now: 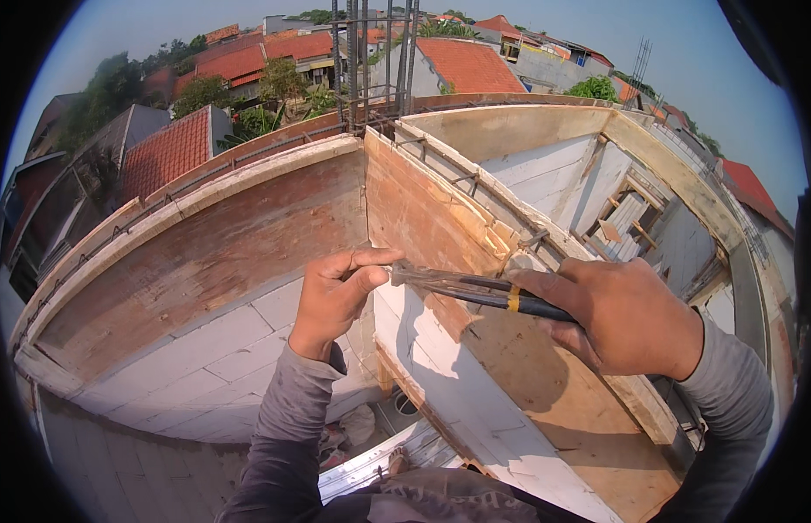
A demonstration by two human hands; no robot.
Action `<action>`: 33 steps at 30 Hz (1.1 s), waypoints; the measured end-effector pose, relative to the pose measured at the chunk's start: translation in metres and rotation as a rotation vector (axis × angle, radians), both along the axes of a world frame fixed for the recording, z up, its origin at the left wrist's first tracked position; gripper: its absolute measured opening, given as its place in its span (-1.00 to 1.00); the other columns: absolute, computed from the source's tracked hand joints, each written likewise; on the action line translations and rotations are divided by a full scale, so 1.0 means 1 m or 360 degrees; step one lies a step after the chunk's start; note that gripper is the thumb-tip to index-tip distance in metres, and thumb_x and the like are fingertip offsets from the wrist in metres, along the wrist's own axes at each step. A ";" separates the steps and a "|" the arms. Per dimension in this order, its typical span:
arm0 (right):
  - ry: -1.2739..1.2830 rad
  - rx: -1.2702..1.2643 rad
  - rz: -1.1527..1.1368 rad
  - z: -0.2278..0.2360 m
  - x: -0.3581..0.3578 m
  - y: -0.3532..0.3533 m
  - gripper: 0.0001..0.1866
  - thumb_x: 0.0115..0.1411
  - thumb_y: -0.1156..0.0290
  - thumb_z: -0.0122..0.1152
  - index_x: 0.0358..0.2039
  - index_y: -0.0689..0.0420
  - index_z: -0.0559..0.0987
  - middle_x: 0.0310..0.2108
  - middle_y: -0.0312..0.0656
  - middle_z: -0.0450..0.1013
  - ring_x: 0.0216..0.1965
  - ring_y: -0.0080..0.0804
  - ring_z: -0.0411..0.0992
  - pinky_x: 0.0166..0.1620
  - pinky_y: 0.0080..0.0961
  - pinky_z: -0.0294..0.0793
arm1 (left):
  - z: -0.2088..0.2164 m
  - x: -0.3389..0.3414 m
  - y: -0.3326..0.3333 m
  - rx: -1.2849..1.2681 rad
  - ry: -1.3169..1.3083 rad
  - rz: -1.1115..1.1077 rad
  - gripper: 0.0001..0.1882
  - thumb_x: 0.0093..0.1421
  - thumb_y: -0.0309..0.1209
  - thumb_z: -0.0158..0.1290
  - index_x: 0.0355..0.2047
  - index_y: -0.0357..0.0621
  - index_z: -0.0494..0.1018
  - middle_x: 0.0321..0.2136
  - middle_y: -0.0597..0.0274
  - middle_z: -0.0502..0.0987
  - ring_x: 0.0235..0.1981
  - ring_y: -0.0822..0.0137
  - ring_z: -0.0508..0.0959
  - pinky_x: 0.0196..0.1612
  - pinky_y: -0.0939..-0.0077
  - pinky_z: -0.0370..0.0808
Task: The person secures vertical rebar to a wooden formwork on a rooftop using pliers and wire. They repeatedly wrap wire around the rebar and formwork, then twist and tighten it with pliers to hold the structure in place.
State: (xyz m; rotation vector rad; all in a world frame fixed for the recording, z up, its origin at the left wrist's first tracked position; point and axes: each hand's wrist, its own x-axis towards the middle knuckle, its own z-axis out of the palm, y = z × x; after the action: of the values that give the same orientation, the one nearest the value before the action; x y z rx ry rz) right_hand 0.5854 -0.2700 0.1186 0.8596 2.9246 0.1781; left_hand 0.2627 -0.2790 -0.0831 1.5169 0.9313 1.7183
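Long-handled pincers (462, 286) with dark grips and a yellow band lie across the middle of the view, their jaws pointing left. Their handles are gripped by my right hand (628, 318). At the jaw end, my left hand (336, 296) is closed, thumb and forefinger pinched together beside the pincers' head. Something small and pale shows at those fingertips, too small to name. Both hands are above the corner where wooden formwork boards (423, 205) meet, in front of a white block wall (501, 418).
Vertical steel rebars (371, 61) rise beyond the corner. Horizontal rebar runs between the form boards (205, 192). Broken wood (501, 240) sticks up near my right hand. A foot (398, 462) stands below on ribbed metal sheet (353, 478). Tiled roofs (471, 65) lie beyond.
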 end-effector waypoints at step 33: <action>0.0261 -0.0245 0.0087 -0.032 0.056 -0.006 -0.56 0.33 0.36 0.24 0.20 0.06 0.45 0.30 0.07 0.25 0.14 0.17 0.40 0.18 -0.03 0.42 | -0.012 0.118 -0.036 0.0573 -0.0708 0.0498 -0.81 0.47 -0.35 0.13 -0.16 -0.14 0.36 -0.28 0.08 0.65 -0.66 0.72 0.20 -0.62 0.76 0.15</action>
State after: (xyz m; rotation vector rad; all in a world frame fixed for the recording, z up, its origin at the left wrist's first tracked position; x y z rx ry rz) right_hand 0.6410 -0.2762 0.0865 0.8070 3.0638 -0.1188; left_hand 0.3805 -0.3145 -0.0948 1.1515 0.6715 2.4283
